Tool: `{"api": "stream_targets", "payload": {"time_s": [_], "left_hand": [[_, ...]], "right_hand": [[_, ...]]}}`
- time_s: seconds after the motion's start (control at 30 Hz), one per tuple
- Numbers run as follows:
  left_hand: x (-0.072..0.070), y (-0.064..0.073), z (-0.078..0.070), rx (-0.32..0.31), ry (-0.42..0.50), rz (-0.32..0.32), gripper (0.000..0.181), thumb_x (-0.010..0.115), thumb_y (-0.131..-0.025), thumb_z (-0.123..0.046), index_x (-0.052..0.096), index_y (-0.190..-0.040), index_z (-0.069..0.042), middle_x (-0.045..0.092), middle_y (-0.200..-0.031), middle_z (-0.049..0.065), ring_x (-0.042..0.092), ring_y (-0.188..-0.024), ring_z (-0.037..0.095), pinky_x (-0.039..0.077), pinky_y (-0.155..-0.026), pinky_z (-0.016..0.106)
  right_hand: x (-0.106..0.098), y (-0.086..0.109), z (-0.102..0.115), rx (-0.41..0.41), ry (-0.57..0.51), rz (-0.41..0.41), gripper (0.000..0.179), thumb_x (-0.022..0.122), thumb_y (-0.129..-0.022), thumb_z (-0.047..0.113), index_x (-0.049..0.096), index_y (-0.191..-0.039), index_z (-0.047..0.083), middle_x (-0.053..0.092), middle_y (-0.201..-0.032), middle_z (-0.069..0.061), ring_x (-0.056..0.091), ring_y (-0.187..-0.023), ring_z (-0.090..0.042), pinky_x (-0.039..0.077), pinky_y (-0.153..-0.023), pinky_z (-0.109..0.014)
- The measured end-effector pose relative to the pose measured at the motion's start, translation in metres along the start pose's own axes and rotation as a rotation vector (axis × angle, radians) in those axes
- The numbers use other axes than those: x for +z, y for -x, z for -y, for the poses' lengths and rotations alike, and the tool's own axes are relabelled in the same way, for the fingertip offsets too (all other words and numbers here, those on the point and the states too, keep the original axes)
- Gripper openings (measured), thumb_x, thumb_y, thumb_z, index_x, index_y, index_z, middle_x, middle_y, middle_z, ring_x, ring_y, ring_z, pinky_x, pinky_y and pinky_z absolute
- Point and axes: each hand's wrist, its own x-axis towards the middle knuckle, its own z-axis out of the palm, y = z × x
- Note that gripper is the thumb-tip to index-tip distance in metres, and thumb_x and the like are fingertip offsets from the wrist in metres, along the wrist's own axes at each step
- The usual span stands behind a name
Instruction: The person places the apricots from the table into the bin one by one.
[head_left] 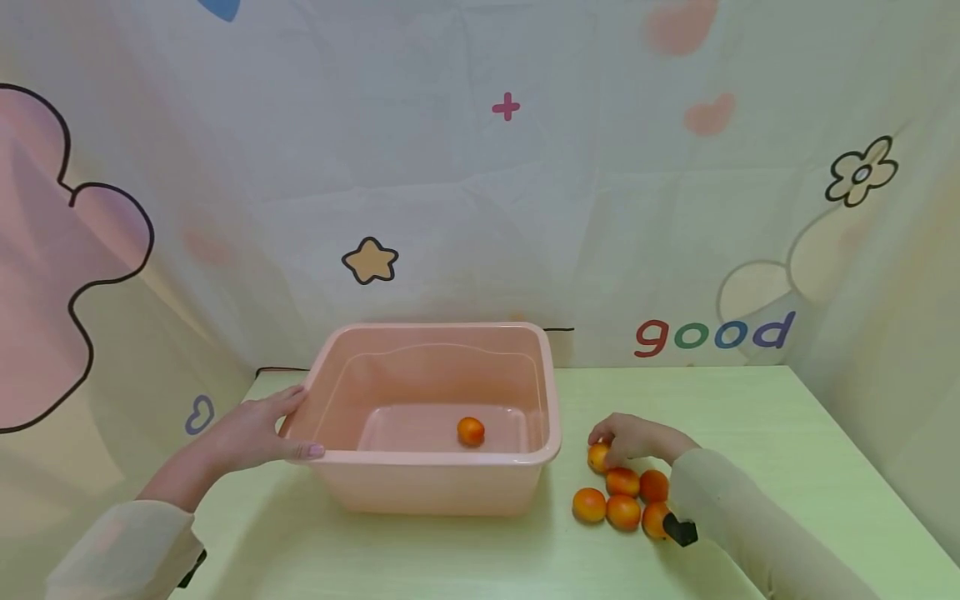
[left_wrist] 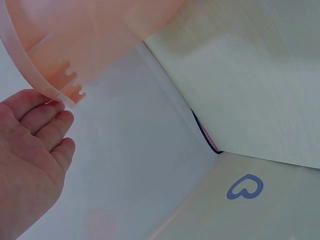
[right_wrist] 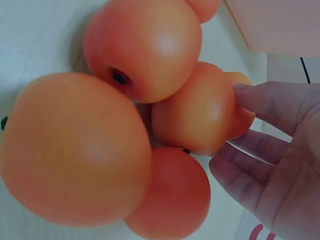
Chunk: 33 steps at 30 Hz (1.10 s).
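Note:
A pink plastic basin [head_left: 427, 483] stands on the table, one orange-red fruit [head_left: 470, 431] lying on its floor. At the basin's left end, my left hand [head_left: 251, 433] holds the rim, thumb along the front corner; fingertips meet the rim's underside [left_wrist: 55, 95] in the left wrist view. To the right of the basin, my right hand [head_left: 633, 437] reaches down over an orange-red fruit [head_left: 597, 457] at the far end of a cluster. Thumb and fingers close around that fruit [right_wrist: 242, 120] in the right wrist view, where a nearer fruit [right_wrist: 192, 110] partly hides it.
Several more orange-red fruits [head_left: 623, 512] lie close together in front of my right hand, some with dark stems. The pale green table [head_left: 750, 433] ends at a patterned cloth backdrop [head_left: 465, 208]. My right sleeve [head_left: 738, 508] passes beside the cluster.

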Motion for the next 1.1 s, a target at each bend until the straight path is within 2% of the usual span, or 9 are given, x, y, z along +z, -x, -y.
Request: {"api": "stream_targets", "payload": {"time_s": [0.23,0.43,0.7,0.97,1.1], "left_hand": [[0.001,-0.001,0.001,0.014,-0.003,-0.011,0.1,0.064,-0.066,-0.059,0.026,-0.138,-0.001,0.036,-0.136,0.023,0.044,-0.115,0.042,0.043,-0.081,0.055],[0.001,-0.002,0.002,0.014,-0.004,-0.013,0.101,0.064,-0.066,-0.06,0.027,-0.137,0.0,0.034,-0.137,0.024,0.043,-0.115,0.042,0.042,-0.082,0.056],[0.003,-0.003,0.005,0.014,0.005,-0.022,0.101,0.064,-0.065,-0.061,0.027,-0.137,-0.001,0.036,-0.136,0.023,0.045,-0.113,0.041,0.044,-0.081,0.055],[0.004,-0.003,0.005,0.009,0.01,-0.026,0.102,0.064,-0.064,-0.062,0.028,-0.137,-0.001,0.035,-0.137,0.023,0.044,-0.114,0.042,0.042,-0.082,0.057],[0.004,-0.003,0.005,-0.004,0.008,-0.02,0.103,0.063,-0.064,-0.064,0.027,-0.137,-0.001,0.034,-0.138,0.023,0.042,-0.116,0.043,0.041,-0.083,0.058]], "right_hand": [[-0.002,0.0,-0.001,-0.044,0.031,-0.025,0.03,0.07,-0.073,0.011,0.061,-0.102,0.011,0.058,-0.098,-0.004,0.05,-0.084,-0.02,0.045,-0.084,-0.045],[-0.012,-0.001,0.004,-0.109,0.06,-0.02,0.026,0.071,-0.071,0.011,0.063,-0.095,0.011,0.06,-0.089,-0.003,0.05,-0.078,-0.018,0.046,-0.078,-0.038],[-0.034,0.012,0.018,-0.199,0.064,-0.018,0.024,0.07,-0.071,0.01,0.064,-0.094,0.009,0.061,-0.086,-0.001,0.052,-0.078,-0.017,0.047,-0.075,-0.035],[-0.067,0.033,0.036,-0.286,0.084,-0.035,0.027,0.068,-0.074,0.011,0.062,-0.099,0.004,0.061,-0.085,-0.003,0.052,-0.077,-0.017,0.048,-0.073,-0.032],[-0.083,0.044,0.048,-0.3,0.106,-0.049,0.027,0.067,-0.075,0.014,0.061,-0.1,0.005,0.06,-0.085,-0.003,0.052,-0.077,-0.017,0.046,-0.072,-0.03]]}}
